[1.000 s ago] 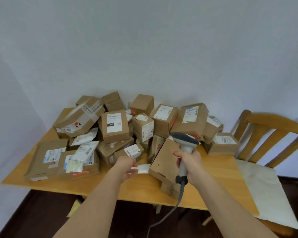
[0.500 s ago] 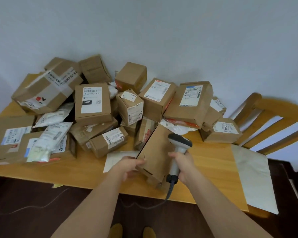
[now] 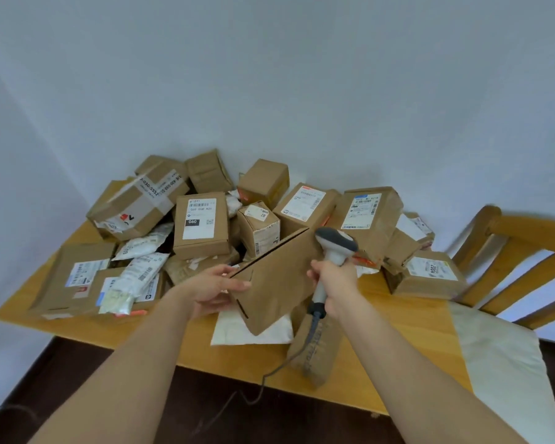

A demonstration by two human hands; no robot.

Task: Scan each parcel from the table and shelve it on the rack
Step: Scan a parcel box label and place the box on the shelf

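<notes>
The left hand (image 3: 213,288) is pinching the flat brown cardboard parcel (image 3: 274,283) at its nine o'clock edge; it is likely handling light and stiff, while the right hand (image 3: 335,285) is gripping the grey handheld scanner (image 3: 335,243).

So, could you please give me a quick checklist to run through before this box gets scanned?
1. Left hand grips the box: ok.
2. Right hand grips the scanner: ok.
3. Box lifted clear of the pile: ok.
4. Label visible on the box: not ok, only plain cardboard shows.
5. Scanner aimed at a barcode: cannot tell.
6. Cable free of snags: cannot tell.
</notes>
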